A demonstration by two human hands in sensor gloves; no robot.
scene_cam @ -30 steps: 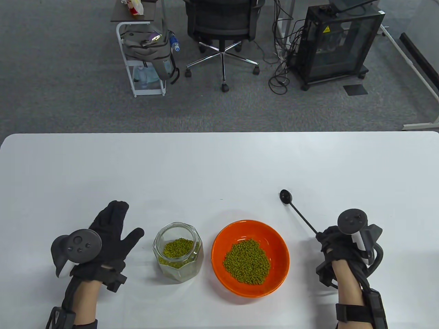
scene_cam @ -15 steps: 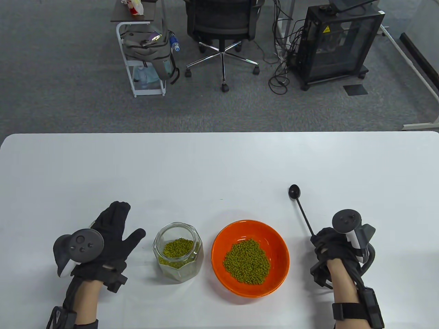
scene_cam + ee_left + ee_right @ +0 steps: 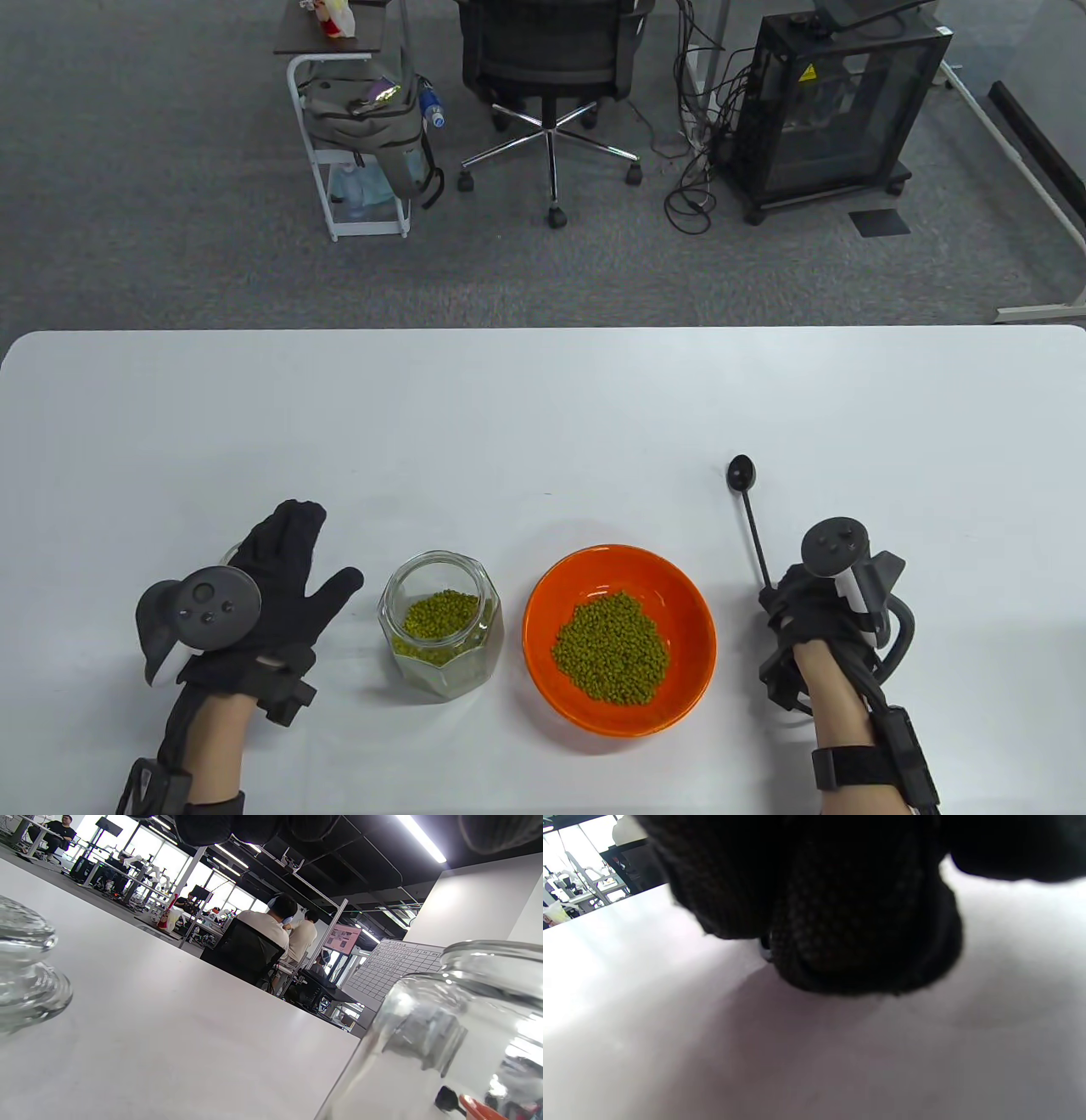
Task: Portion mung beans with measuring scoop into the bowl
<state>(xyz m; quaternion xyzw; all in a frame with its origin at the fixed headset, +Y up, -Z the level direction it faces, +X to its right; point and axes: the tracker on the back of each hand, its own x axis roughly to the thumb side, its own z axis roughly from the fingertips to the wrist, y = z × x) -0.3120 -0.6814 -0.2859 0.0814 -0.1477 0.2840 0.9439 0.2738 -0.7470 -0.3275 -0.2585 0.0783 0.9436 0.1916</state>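
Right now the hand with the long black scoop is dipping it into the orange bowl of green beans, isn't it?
Not quite. The right hand does hold the long black scoop, but the table view shows its head out over the white table, to the right of the orange bowl of green beans, not in it.

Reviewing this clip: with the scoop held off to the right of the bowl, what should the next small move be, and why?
Probably lower the measuring scoop onto the table and let go. The right hand grips its handle, its head looks empty and points away from the jar, and the bowl already holds a mound of mung beans.
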